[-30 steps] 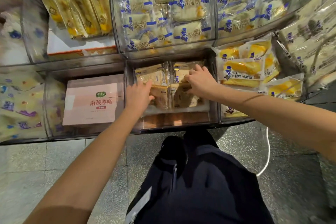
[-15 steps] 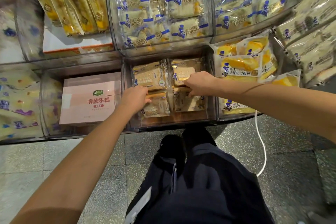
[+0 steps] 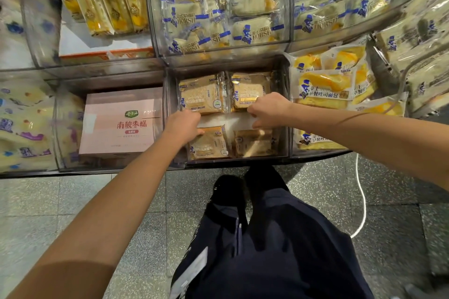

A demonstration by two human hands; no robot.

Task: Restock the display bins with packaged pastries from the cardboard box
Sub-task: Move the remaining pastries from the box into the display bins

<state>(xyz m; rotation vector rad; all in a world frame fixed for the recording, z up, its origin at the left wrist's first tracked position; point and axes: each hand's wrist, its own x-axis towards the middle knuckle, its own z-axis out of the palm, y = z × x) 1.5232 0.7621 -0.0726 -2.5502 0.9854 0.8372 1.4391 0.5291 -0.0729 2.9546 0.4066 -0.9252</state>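
Observation:
The lower middle display bin [image 3: 284, 109] holds brown packaged pastries. Two packets stand at the back, the left one [image 3: 201, 94] and the right one [image 3: 250, 87]. Two more lie in front, the left one [image 3: 209, 145] and the right one [image 3: 252, 143], with a white strip of bin floor [image 3: 233, 120] between the rows. My left hand [image 3: 183, 124] has its fingers curled at the lower edge of the back left packet, thumb over the front left one. My right hand [image 3: 267, 109] grips the lower edge of the back right packet.
A pink box [image 3: 121, 124] fills the bin to the left. Yellow bread packets [image 3: 325, 85] overflow the bin to the right. Upper bins hold blue-printed bread packets [image 3: 218, 7]. My dark-trousered legs [image 3: 267, 238] stand on the tiled floor, beside a white cord [image 3: 362, 201].
The back two packets have shifted rearward and a white gap has opened between the rows. Both hands have drawn slightly apart along the packets' lower edges.

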